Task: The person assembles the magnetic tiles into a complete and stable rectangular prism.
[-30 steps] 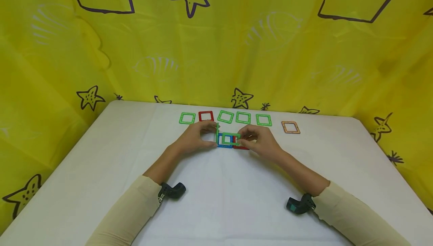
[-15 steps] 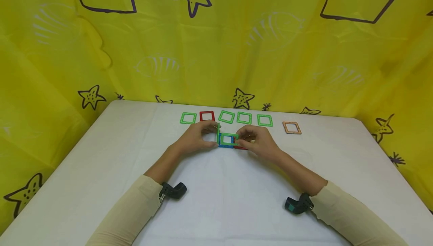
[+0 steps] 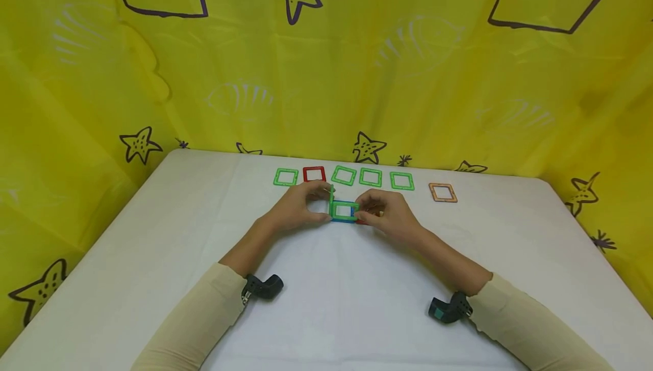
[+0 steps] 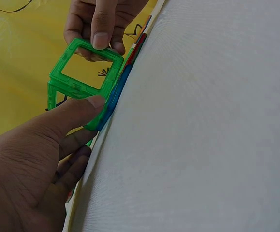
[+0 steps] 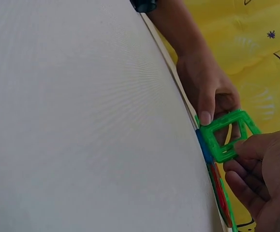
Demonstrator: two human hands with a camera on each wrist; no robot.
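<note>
Clamped on the front green frame (image 5: 209, 144), my right grip (image 3: 390, 212) is pinching it at its right side between thumb and fingers, while my left grip (image 3: 296, 207) is holding the upright green frame (image 3: 331, 196), thumb at its near edge and fingers at its far edge. The two are meeting at a corner, roughly square to each other, and are standing over the blue frame (image 4: 115, 100), which is lying flat on the bench (image 3: 336, 303); I cannot tell whether the front one is sitting fully along the blue edge. I am judging that corner to be the weak spot: if my right grip is tilting or pressing unevenly, the front green frame could be settling askew or dragging the blue frame out of line. If my left grip is loosening too soon, the upright green frame could be toppling. Just by my right fingers a flat red frame (image 5: 219, 191) is lying beside the blue one, so a low knuckle could be nudging it away. Farther back, a row of green frames (image 3: 370, 170) is lying with another red frame (image 3: 313, 168) among them, and an orange frame (image 3: 441, 184) is resting apart at the right.
</note>
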